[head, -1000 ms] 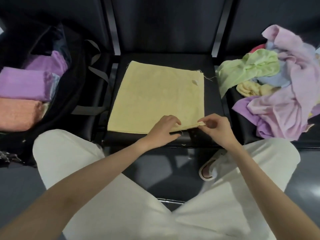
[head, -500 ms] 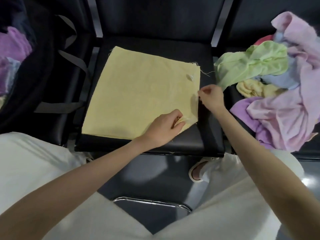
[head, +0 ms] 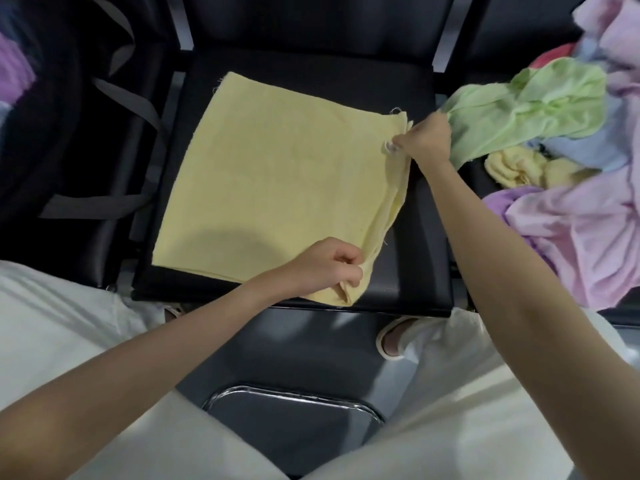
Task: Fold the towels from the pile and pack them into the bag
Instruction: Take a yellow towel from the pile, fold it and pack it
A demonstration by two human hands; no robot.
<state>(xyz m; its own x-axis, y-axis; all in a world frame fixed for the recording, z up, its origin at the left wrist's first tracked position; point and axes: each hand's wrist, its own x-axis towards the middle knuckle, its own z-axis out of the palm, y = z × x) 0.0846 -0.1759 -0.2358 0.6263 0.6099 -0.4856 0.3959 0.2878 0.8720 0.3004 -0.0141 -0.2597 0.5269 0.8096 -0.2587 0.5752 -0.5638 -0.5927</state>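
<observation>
A pale yellow towel point(head: 277, 181), folded flat, lies on the middle black seat point(head: 419, 258). My left hand point(head: 325, 265) pinches its near right corner. My right hand point(head: 424, 140) pinches its far right corner, and the right edge is lifted slightly off the seat. The towel pile point(head: 568, 168) sits on the right seat, with green, yellow, blue, pink and purple towels in a heap. The black bag point(head: 52, 140) stands at the left, a purple folded towel point(head: 14, 74) showing inside at the frame's edge.
Grey bag straps point(head: 104, 202) hang over the gap between the left and middle seats. Seat backs rise behind. My white-trousered knees fill the bottom, with a chrome seat frame point(head: 294, 400) between them and a shoe point(head: 391, 337) under the seat edge.
My right hand has slid from the towel's near right corner up its right edge to the far right corner. My left hand stayed on the near corner. The view shifted right, hiding most of the bag.
</observation>
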